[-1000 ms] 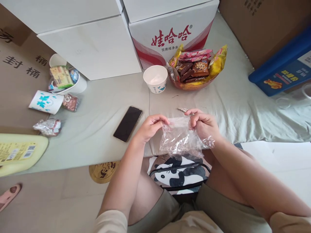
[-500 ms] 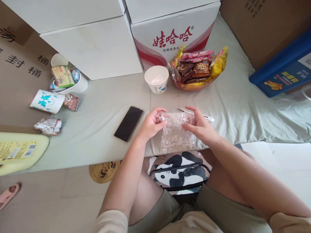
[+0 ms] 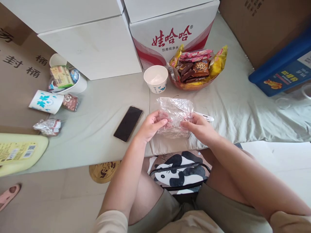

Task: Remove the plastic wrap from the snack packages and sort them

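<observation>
A crinkled clear plastic bag [image 3: 175,108] spans the space between my two hands, just above the cloth-covered surface. My left hand [image 3: 153,125] pinches its left side between thumb and fingers. On the right side, my right hand [image 3: 198,127] grips the bag the same way. A white utility knife [image 3: 206,117] lies partly hidden behind the bag and my right hand. To the left of my left hand rests a black phone [image 3: 128,123]. Beyond the bag stands a white paper cup [image 3: 155,79] with blue leaf prints.
A bowl [image 3: 193,85] of wrapped snacks stands beside the cup, before a white carton [image 3: 173,38]. On the left are a tipped paper cup [image 3: 46,102], wrapped snacks and a yellow jug [image 3: 21,150]. A blue container [image 3: 282,74] stands at right.
The bag's free part, which hung down toward me, is now flipped up and away from me, covering part of the knife. Both hands keep hold of it.
</observation>
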The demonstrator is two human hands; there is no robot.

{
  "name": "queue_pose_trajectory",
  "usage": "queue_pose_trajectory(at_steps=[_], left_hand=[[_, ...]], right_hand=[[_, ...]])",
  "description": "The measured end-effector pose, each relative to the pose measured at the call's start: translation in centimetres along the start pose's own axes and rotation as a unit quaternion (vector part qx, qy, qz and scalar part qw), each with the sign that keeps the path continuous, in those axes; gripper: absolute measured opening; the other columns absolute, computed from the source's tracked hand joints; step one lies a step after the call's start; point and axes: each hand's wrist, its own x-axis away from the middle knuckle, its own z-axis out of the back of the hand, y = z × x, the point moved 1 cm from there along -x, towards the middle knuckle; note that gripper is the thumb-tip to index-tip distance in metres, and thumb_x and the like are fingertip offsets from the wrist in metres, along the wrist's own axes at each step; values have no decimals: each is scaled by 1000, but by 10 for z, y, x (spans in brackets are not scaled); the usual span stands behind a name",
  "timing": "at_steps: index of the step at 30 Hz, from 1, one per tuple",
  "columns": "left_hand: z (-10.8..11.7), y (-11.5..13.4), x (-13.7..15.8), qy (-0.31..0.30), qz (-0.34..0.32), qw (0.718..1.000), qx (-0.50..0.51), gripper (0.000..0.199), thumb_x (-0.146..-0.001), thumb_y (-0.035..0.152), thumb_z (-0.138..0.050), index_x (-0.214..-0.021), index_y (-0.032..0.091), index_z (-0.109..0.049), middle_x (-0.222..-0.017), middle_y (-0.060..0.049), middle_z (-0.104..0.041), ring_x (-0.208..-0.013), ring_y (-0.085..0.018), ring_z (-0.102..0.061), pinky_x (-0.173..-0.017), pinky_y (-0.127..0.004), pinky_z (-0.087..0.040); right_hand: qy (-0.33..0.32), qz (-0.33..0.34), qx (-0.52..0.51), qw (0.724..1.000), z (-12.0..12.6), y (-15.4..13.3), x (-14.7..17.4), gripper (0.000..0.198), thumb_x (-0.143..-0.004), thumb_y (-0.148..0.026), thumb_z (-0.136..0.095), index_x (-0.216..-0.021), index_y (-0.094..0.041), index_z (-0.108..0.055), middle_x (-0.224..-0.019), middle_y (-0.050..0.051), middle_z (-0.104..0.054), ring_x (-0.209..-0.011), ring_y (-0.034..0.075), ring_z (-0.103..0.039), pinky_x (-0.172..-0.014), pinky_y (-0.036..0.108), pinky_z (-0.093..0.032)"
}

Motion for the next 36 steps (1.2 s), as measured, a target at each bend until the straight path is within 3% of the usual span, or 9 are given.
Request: queue_pose_trajectory(at_steps=[4, 8, 12, 17, 23, 28, 32, 36], left_hand=[[2, 0, 1, 5, 12, 997, -72, 31, -81, 42, -73, -97, 18, -61, -68, 1, -70, -58, -13, -65, -57, -25, -53], [4, 0, 2, -14, 27, 998, -56, 35, -80, 45, -72, -101, 19, -61, -61, 2, -68, -50, -14, -63, -51, -26, -51], [6, 2, 3, -22, 35, 999, -9, 40, -80, 46, -69, -109, 19, -64, -63, 1, -71, -52, -16, -67, -55, -27, -53], [4, 4, 4, -20, 31, 999, 31, 41, -78, 36, -69, -116, 22, -64, -58, 4, -67, -58, -18, -70, -60, -29, -57], [4, 11, 7, -33, 22, 995, 92, 21, -71, 36, -71, -83, 20, -63, -62, 1, -67, -57, -18, -69, -55, -30, -56], [7, 10, 6, -63, 13, 995, 73, 36, -77, 53, -67, -75, 17, -63, -69, -2, -63, -58, -13, -62, -55, -27, -53], [6, 8, 6, -46, 22, 998, 35, 33, -71, 30, -76, -98, 22, -59, -77, 4, -60, -58, -7, -55, -58, -21, -48], [5, 7, 4, -16, 20, 1000, 18, 54, -69, 18, -72, -116, 27, -48, -95, 3, -62, -68, -9, -64, -63, -21, -50]], right_hand=[[-2, -15, 31, 999, 1, 0, 0, 32, -78, -48, -75, -81, -22, -56, -65, -2, -64, -55, 14, -61, -53, 28, -49], [-3, -3, 9, 1000, 2, 1, 0, 37, -79, -51, -75, -94, -25, -53, -58, -7, -59, -47, 12, -56, -47, 26, -44], [6, 27, -56, 998, 1, -1, 2, 40, -81, -49, -71, -109, -29, -52, -55, -11, -54, -46, 11, -52, -48, 26, -43], [30, 23, -107, 994, -4, -11, 4, 34, -73, -42, -71, -99, -29, -55, -56, -8, -60, -45, 13, -51, -46, 27, -43], [-9, 25, -105, 994, 0, -12, 4, 24, -74, -46, -66, -72, -24, -55, -57, -1, -56, -49, 16, -53, -51, 34, -48], [19, 51, -53, 997, 2, -6, 1, 41, -80, -62, -63, -67, -24, -52, -58, -1, -51, -53, 16, -50, -54, 33, -44], [53, 46, -41, 997, 0, -2, 0, 29, -72, -39, -76, -82, -24, -53, -63, -5, -51, -55, 12, -47, -56, 27, -39], [68, 31, -64, 995, 1, -1, 0, 48, -68, -30, -76, -111, -26, -54, -70, -8, -57, -59, 12, -52, -59, 26, -41]])
